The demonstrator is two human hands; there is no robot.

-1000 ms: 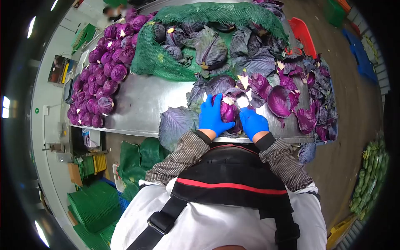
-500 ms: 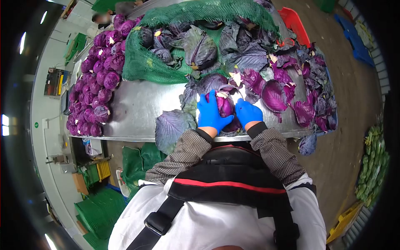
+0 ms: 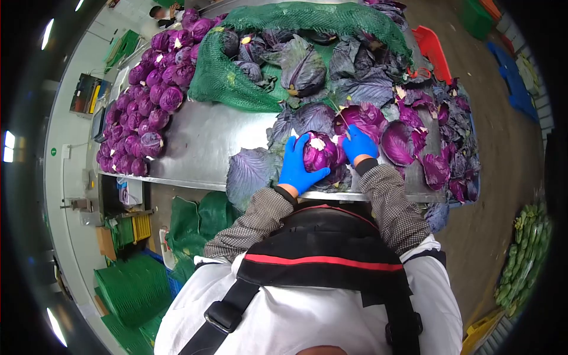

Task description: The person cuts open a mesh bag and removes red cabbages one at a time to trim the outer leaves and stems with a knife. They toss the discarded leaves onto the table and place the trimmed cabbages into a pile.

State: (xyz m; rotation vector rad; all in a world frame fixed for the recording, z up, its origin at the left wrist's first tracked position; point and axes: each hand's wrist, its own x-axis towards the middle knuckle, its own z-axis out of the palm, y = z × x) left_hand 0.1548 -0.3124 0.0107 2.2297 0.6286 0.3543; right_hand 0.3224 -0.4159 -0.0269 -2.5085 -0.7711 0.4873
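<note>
A trimmed red cabbage (image 3: 319, 152), shiny purple with a pale cut stem end facing up, rests on loose leaves near the table's front edge. My left hand (image 3: 297, 167), in a blue glove, is curled around its left side and steadies it. To the right of the cabbage, my gloved right hand (image 3: 359, 145) is closed on a thin, narrow tool that looks like a knife (image 3: 341, 113), pointing away from me; its handle is hidden in the fingers. Dull outer leaves (image 3: 251, 171) lie left of my left hand, and a purple leaf (image 3: 397, 143) lies right of my right hand.
A pile of peeled red cabbages (image 3: 145, 112) covers the left of the metal table (image 3: 204, 142). A green mesh sack (image 3: 207, 77) with untrimmed cabbages lies at the back. Discarded leaves (image 3: 436, 168) heap at the right, near a red crate (image 3: 431, 50). Another person (image 3: 168, 16) is at the far left.
My right hand has moved slightly up and away from the cabbage, and the thin tool now shows above it. My left hand remains on the cabbage, whose cut end shows more. The view has shifted.
</note>
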